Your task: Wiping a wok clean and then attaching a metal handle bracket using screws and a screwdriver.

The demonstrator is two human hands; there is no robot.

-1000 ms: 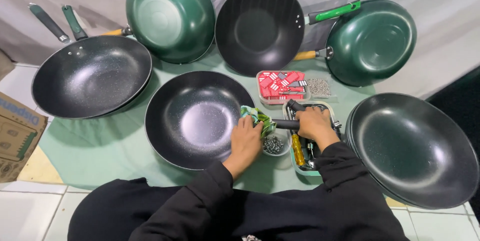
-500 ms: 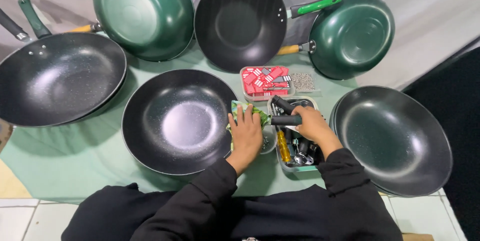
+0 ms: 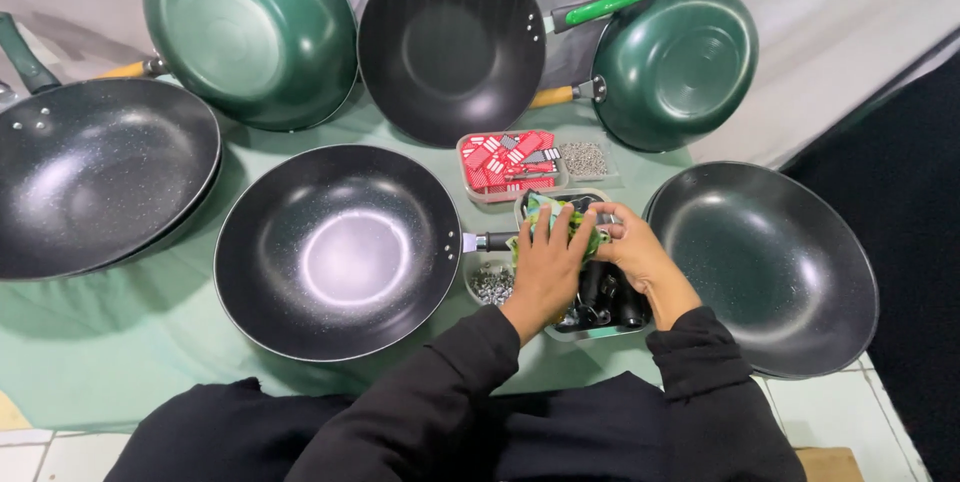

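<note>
The left hand (image 3: pixel 545 267) and right hand (image 3: pixel 640 257) both close around a crumpled green packet (image 3: pixel 560 217) over the handle tray (image 3: pixel 590 332), at the 3 o'clock side of the black wok (image 3: pixel 335 252); the packet's long axis runs 9-to-3.

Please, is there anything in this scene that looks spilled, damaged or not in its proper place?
Nothing is spilled or broken. One oddity: the black pan nearest the hands has only a short metal stub where the other pans carry handles. The left hand and right hand meet over a green wrapper there.
</note>
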